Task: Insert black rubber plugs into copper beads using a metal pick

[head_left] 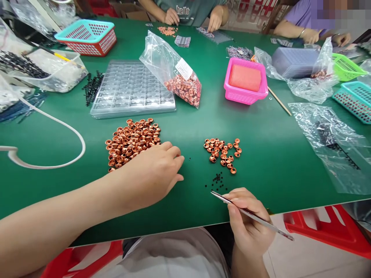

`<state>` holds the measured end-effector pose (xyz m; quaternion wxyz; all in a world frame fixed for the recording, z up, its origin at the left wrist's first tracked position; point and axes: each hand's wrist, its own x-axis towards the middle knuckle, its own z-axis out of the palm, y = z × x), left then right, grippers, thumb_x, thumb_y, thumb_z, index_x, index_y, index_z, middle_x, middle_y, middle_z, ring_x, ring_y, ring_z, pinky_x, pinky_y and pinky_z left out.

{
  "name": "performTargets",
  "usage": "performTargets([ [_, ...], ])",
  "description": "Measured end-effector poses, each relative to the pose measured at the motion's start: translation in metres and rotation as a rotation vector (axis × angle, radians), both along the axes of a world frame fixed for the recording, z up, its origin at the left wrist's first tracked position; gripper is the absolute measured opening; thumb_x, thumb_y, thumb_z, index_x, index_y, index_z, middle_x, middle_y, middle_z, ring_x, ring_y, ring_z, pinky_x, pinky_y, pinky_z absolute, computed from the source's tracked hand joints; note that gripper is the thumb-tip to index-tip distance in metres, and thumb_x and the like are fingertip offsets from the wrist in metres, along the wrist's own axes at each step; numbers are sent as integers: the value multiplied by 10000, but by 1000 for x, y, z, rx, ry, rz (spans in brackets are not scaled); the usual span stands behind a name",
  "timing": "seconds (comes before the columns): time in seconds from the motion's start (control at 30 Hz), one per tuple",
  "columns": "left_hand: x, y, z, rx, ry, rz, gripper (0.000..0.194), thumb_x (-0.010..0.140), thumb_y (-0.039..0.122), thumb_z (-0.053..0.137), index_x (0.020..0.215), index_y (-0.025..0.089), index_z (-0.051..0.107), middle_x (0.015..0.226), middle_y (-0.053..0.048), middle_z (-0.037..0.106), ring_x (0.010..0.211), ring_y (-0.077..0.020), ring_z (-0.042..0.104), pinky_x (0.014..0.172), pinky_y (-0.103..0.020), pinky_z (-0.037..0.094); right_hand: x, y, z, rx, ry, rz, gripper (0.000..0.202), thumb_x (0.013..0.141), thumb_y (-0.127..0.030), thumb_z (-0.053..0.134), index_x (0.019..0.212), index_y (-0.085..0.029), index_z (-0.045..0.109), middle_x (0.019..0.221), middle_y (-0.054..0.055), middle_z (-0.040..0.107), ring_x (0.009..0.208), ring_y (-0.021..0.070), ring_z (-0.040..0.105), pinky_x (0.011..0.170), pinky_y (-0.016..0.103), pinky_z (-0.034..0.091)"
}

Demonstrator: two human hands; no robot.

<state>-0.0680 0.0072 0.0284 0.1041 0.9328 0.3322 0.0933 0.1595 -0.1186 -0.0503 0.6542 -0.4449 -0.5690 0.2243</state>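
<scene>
My left hand (158,170) is palm down over the green table, beside a large pile of copper-coloured cup-shaped pieces (130,143) and partly covering it. Its fingers are bent, with the thumb apart from them; nothing shows between them, and the palm side is hidden. My right hand (252,220) grips metal tweezers (246,212) between thumb and fingers. The tweezers' tips lie by a scatter of tiny black round pieces (218,179). Just beyond them is a smaller group of the copper cups (223,150), some lying hollow side up.
Behind the large pile lie clear compartment trays (130,90) and a bag of copper cups (185,87). A pink basket (246,94) holds an orange block. A white cord (58,166) loops at left, a plastic bag (333,150) lies right. Two other people's hands work across the table.
</scene>
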Motion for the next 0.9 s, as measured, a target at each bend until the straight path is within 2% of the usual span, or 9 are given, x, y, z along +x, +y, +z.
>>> performTargets([
  [0.1,30,7,-2,-72,68,-31,158,943,228,601,1025,125,689,1000,-121,661,925,-272,624,798,-382,518,1,-1,0,-6,-12,9,335,797,54,612,1033,-181,649,905,46,718,843,200,695,720,387,561],
  [0.2,58,17,-12,-149,0,-22,165,944,194,604,1081,131,671,1053,-106,661,955,-253,634,815,-367,522,1,0,0,-7,-30,-1,324,810,34,611,1032,-199,647,895,37,722,823,195,693,717,395,562],
  [0.33,74,27,-25,-201,-7,-10,131,942,168,593,1040,152,678,1021,-82,670,952,-239,637,802,-341,512,0,1,0,-9,-34,-26,308,818,7,615,1024,-219,646,876,26,726,790,192,694,691,390,564],
  [0.57,59,19,-26,-235,30,-26,134,941,173,572,989,150,695,969,-75,646,889,-226,632,758,-331,503,1,1,0,-6,-41,-12,333,812,10,619,1043,-229,646,891,32,732,797,199,700,687,398,564],
  [0.73,45,10,-24,-297,25,-6,140,943,200,595,1025,163,701,1004,-71,650,937,-233,639,802,-341,513,1,1,1,-15,-27,22,345,800,36,621,1034,-215,654,894,32,723,814,198,699,706,394,555],
  [0.9,43,12,-25,-320,10,7,164,968,207,558,1039,186,704,1018,-61,658,959,-230,647,811,-338,509,1,1,1,-31,-19,38,347,795,51,621,1025,-206,656,881,29,711,818,202,701,701,393,556],
])
